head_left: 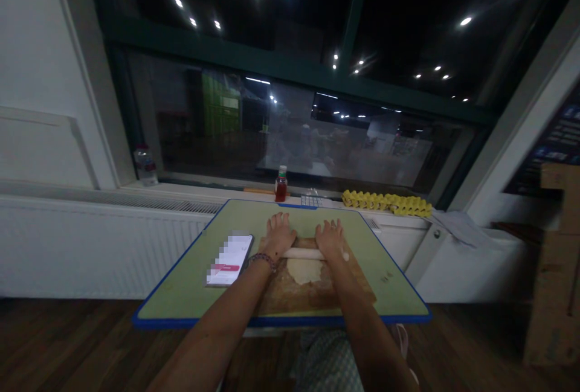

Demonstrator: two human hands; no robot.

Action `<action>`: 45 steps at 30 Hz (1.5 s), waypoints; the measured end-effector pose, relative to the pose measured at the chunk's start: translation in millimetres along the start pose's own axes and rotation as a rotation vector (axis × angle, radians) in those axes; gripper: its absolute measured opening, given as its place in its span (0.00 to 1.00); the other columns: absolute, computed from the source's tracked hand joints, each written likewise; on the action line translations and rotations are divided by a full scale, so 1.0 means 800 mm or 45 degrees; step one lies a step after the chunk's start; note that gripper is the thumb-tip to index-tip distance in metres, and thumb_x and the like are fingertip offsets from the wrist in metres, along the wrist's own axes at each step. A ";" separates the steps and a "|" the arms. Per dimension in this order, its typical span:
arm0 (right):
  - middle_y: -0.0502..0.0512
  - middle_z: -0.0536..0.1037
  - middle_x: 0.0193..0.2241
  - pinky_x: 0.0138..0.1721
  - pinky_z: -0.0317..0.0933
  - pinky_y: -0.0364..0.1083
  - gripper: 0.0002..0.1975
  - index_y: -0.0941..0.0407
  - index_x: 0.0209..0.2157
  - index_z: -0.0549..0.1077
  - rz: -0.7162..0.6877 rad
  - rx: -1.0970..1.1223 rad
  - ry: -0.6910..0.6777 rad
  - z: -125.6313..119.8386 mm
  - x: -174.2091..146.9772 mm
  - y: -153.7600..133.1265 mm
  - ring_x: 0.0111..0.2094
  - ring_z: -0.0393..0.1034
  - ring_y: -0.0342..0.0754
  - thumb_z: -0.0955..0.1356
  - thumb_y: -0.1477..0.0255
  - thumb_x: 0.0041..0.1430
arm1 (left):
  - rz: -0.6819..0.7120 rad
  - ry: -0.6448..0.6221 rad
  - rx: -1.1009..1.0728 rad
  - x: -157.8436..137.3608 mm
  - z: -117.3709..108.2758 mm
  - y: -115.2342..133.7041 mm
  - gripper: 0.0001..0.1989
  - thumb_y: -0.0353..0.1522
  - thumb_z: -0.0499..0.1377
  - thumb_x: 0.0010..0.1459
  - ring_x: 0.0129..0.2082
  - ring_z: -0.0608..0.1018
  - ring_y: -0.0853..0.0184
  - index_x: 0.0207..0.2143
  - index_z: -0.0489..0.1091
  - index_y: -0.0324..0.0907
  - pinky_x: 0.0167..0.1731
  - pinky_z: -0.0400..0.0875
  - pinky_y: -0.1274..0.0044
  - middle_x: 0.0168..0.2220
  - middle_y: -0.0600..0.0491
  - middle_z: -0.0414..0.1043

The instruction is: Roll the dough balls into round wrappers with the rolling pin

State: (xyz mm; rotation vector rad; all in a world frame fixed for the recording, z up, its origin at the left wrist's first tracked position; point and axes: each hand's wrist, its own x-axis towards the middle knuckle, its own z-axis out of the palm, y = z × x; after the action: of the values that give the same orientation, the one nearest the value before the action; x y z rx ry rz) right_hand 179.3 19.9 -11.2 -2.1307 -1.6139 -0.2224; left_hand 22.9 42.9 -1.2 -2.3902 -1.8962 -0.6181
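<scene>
A pale rolling pin (304, 253) lies crosswise on a wooden board (294, 302). Under and in front of it is a flattened sheet of dough (304, 271). My left hand (277, 236) presses its palm on the pin's left end, the fingers stretched forward past it. On the right end rests the palm of my right hand (330, 240), its fingers also extended and slightly apart. A beaded bracelet (263, 259) circles my left wrist. Left of the board, a phone (230, 259) with a lit screen lies on the table.
The green table (181, 295) has a blue edge. Behind it, on the windowsill, stand a bottle of red liquid (281, 185), a yellow egg tray (385, 202) and, farther left, a clear bottle (145, 165). A radiator (99, 247) is at left; cardboard (553, 283) stands at right.
</scene>
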 end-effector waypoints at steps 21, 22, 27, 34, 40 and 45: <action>0.60 0.64 0.61 0.62 0.40 0.59 0.26 0.55 0.64 0.58 -0.203 -0.100 -0.220 -0.028 -0.076 0.007 0.64 0.50 0.57 0.54 0.67 0.66 | 0.284 -0.085 0.121 -0.064 -0.012 0.007 0.27 0.43 0.43 0.64 0.65 0.55 0.54 0.62 0.59 0.44 0.63 0.39 0.58 0.63 0.46 0.60; 0.60 0.63 0.62 0.62 0.40 0.58 0.26 0.55 0.64 0.57 -0.223 -0.091 -0.208 -0.031 -0.082 0.007 0.64 0.50 0.57 0.54 0.68 0.66 | 0.290 -0.074 0.121 -0.071 -0.013 0.009 0.27 0.42 0.43 0.64 0.65 0.55 0.54 0.62 0.59 0.45 0.63 0.38 0.58 0.63 0.47 0.59; 0.61 0.61 0.63 0.64 0.38 0.57 0.27 0.59 0.64 0.58 -0.289 -0.056 -0.171 -0.042 -0.109 0.009 0.65 0.49 0.55 0.55 0.72 0.64 | 0.380 0.015 0.119 -0.102 -0.021 0.013 0.25 0.38 0.43 0.64 0.66 0.54 0.57 0.61 0.61 0.47 0.64 0.42 0.60 0.64 0.51 0.58; 0.60 0.62 0.62 0.63 0.46 0.54 0.26 0.61 0.62 0.61 -0.409 0.017 -0.029 -0.032 -0.141 0.027 0.64 0.53 0.52 0.55 0.76 0.63 | 0.421 0.064 0.100 -0.140 -0.032 0.015 0.25 0.37 0.42 0.65 0.65 0.57 0.59 0.61 0.61 0.42 0.64 0.45 0.61 0.64 0.49 0.59; 0.57 0.61 0.62 0.64 0.45 0.50 0.26 0.61 0.62 0.61 -0.491 0.037 -0.023 -0.030 -0.150 0.039 0.64 0.53 0.49 0.54 0.76 0.64 | 0.475 0.107 0.064 -0.151 -0.021 0.010 0.25 0.38 0.42 0.66 0.65 0.57 0.60 0.62 0.59 0.41 0.65 0.45 0.61 0.64 0.50 0.57; 0.59 0.59 0.63 0.65 0.39 0.55 0.25 0.58 0.61 0.62 -0.410 -0.061 -0.208 -0.039 -0.109 0.022 0.66 0.47 0.52 0.53 0.72 0.67 | 0.449 0.176 0.103 -0.108 -0.010 0.008 0.25 0.37 0.43 0.65 0.66 0.55 0.59 0.60 0.63 0.38 0.65 0.42 0.59 0.64 0.47 0.57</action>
State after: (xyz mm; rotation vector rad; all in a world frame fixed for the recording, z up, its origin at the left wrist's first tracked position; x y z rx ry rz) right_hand 174.4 -73.6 -22.1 -1.9561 -2.0647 -0.1925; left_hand 11.2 -41.4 -20.5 -2.4699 -1.3733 -0.6441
